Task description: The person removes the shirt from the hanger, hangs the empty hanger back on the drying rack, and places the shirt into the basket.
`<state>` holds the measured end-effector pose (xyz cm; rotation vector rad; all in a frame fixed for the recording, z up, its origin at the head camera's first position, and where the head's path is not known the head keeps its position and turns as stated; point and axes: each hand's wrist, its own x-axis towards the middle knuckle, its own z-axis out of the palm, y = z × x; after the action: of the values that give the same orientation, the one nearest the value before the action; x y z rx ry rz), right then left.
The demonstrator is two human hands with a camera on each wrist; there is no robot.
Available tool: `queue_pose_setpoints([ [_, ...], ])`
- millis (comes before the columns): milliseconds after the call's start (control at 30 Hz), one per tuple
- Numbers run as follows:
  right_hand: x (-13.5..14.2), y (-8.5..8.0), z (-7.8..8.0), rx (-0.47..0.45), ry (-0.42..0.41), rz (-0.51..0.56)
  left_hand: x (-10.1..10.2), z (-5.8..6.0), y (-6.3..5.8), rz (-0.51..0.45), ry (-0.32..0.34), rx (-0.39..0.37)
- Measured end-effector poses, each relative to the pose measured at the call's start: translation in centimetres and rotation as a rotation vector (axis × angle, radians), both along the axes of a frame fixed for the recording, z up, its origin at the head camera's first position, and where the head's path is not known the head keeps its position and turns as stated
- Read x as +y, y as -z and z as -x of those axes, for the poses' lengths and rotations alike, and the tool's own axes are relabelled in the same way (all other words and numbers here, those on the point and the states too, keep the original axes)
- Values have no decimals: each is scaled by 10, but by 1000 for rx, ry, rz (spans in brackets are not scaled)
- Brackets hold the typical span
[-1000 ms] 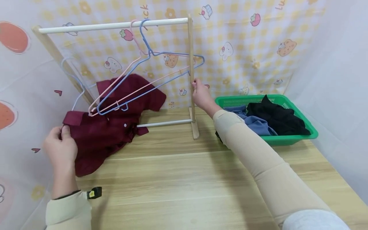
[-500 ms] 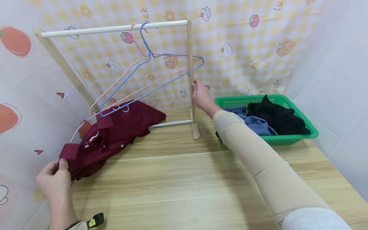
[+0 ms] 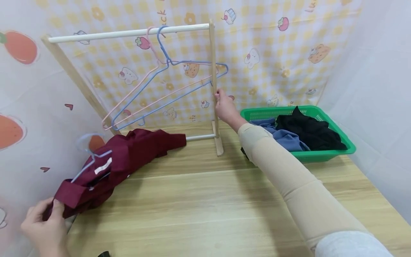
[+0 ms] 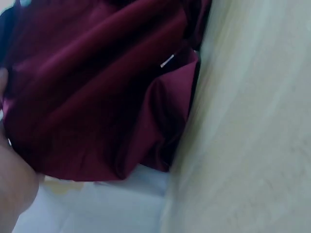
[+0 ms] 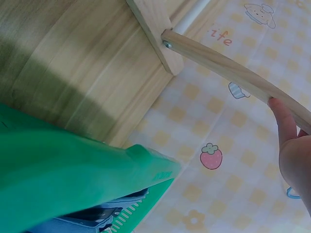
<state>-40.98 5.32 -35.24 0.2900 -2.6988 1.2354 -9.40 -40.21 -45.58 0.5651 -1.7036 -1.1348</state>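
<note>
At the left of the head view, my left hand [image 3: 46, 223] pinches the edge of a maroon shirt [image 3: 135, 146]. The shirt has a light blue hanger [image 3: 93, 156] partly inside it, hook sticking out by a white label. In the left wrist view the shirt's cloth [image 4: 92, 107] hangs in folds, with only part of my hand [image 4: 17, 179] showing. My right hand [image 3: 225, 106] grips the right wooden post [image 3: 213, 64] of a small clothes rack. The right wrist view shows the thumb against that post [image 5: 228, 68].
A blue hanger [image 3: 141, 84] and a pink hanger [image 3: 128, 93] hang from the rack's white top bar [image 3: 112, 34]. At right stands a green basket [image 3: 321, 156] with black cloth [image 3: 311, 134] and blue cloth [image 3: 289, 140]. A patterned curtain [image 3: 273, 82] lies behind.
My left hand has moved down and toward me, drawing the shirt and its hanger away from the rack's left post. My right hand has stayed on the post.
</note>
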Motion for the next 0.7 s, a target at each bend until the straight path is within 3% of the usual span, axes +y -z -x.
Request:
queue_pose_setpoints([
  [100, -2, 3, 0, 2, -8, -9, 2, -5, 3, 122, 67, 42],
  [233, -4, 3, -1, 9, -12, 2, 16, 2, -7, 220, 148, 49],
  [533, 8, -5, -8, -27, -34, 69, 73, 48, -62, 284, 285, 84],
  [700, 10, -20, -40, -157, -57, 156, 95, 66, -88, 344, 345, 109],
])
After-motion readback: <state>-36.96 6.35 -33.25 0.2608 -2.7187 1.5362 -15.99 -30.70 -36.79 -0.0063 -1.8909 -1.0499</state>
